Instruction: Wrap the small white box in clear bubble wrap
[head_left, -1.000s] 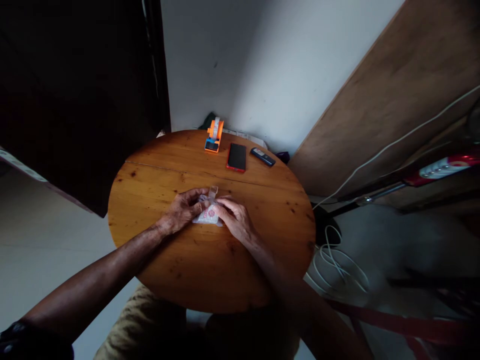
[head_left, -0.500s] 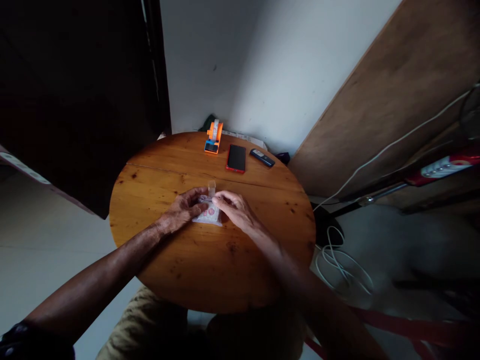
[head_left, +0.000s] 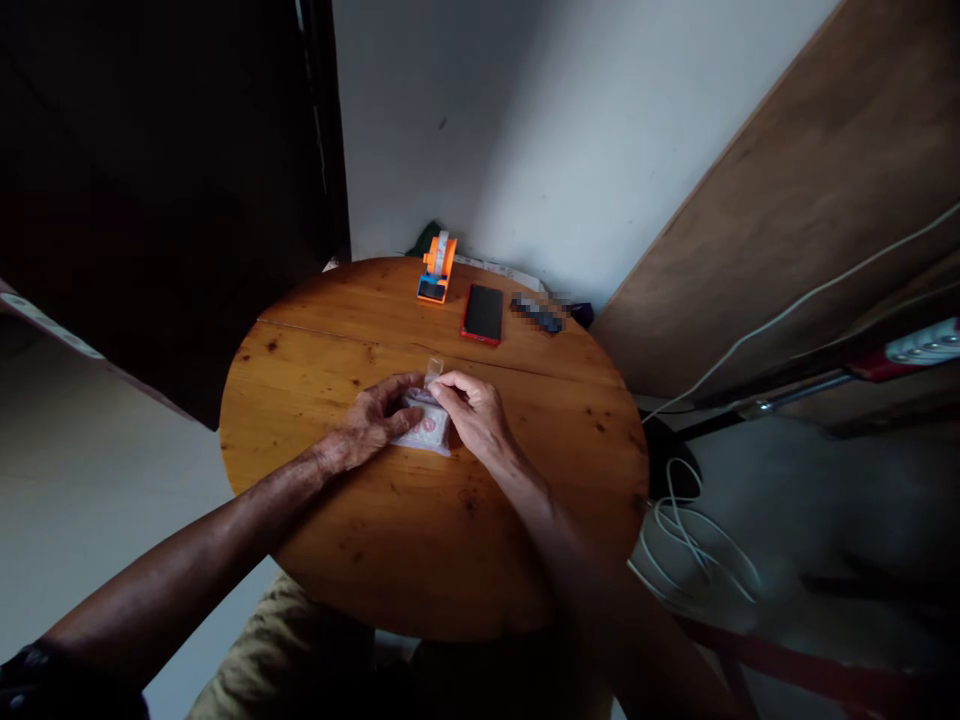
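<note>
A small white packet in clear plastic, with red print on it (head_left: pixel 426 428), lies on the round wooden table (head_left: pixel 322 350). My left hand (head_left: pixel 380 410) is closed on its left side, thumb on top and fingers along the far edge. At the far edge my right hand (head_left: pixel 466 400) pinches a short strip of clear tape (head_left: pixel 434 368), whose free end stands up beyond the fingertips. The fingers hide part of the packet's far edge.
Towards the back of the table stands an orange and blue tape dispenser (head_left: pixel 437 268). Beside it lie a red-edged phone (head_left: pixel 483 313) and a dark, blurred-out object (head_left: pixel 536 311). A white wall (head_left: pixel 450 120) rises behind; a white cable (head_left: pixel 697 540) coils on the floor at right.
The view has shifted slightly, so the things on the table appear a little further right. The strip of tape now leans more to the right; both hands stay at the packet.
</note>
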